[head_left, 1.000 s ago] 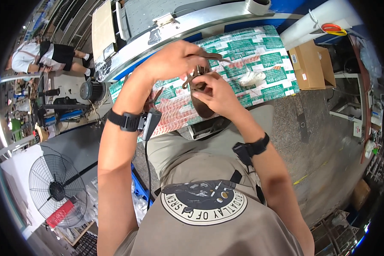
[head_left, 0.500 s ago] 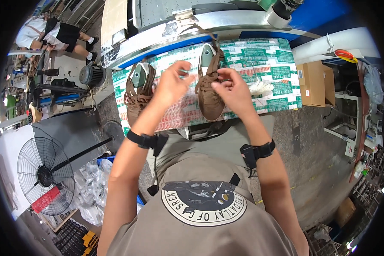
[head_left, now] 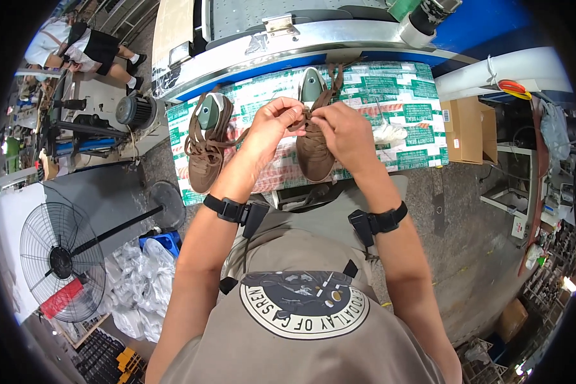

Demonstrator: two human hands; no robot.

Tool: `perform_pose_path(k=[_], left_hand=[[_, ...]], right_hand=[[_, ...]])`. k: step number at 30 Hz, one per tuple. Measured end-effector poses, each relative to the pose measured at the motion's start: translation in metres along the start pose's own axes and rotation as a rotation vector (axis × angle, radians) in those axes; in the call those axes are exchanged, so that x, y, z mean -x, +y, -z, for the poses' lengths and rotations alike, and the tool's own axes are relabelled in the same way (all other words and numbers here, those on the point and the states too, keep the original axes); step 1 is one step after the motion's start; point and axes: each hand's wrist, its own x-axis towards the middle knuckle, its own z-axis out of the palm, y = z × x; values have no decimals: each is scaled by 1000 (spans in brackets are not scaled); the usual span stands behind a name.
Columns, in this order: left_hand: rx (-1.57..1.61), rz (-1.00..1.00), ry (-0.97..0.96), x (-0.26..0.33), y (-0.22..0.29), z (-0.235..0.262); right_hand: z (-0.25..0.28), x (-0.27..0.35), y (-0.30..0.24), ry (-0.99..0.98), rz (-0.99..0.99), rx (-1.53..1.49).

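A brown lace-up shoe (head_left: pixel 315 161) with a green shoe last (head_left: pixel 312 86) inside it lies in front of me, toe toward me. Over its lacing my two hands nearly meet. My left hand (head_left: pixel 272 127) pinches a brown shoelace that trails off leftward past its wrist. The fingers of my right hand (head_left: pixel 348 133) are pinched on the lace at the shoe's upper eyelets. To the left lies a matching brown shoe (head_left: pixel 201 174), also with a green last (head_left: pixel 207 116), its laces looped loosely. The exact lace ends between my fingertips are too small to make out.
Green-and-white printed tape covers the work surface (head_left: pixel 416 150). A crumpled white bundle (head_left: pixel 389 134) lies on it at right. Beyond runs a metal machine edge (head_left: pixel 237 54). A cardboard box (head_left: pixel 470 131) stands right; a fan (head_left: pixel 61 262) and plastic bags (head_left: pixel 137 288) are left. Another person (head_left: pixel 96 51) stands far left.
My hands have come together over the right-hand shoe, and the left fingers have closed on a lace. A lace now stretches from near the left shoe toward my left hand.
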Motion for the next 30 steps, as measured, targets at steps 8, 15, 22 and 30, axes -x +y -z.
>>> perform_pose_path(k=[8, 15, 22, 30], left_hand=[[-520, -202, 7, 3, -32, 24], [-714, -509, 67, 12, -7, -22], [-1107, -544, 93, 6, -9, -15], [-600, -166, -163, -4, -9, 3]], right_hand=[[49, 25, -42, -201, -627, -890], [112, 23, -43, -368, -225, -1654], [114, 11, -64, -764, -359, -1080], [4, 12, 5, -168, -238, -12]])
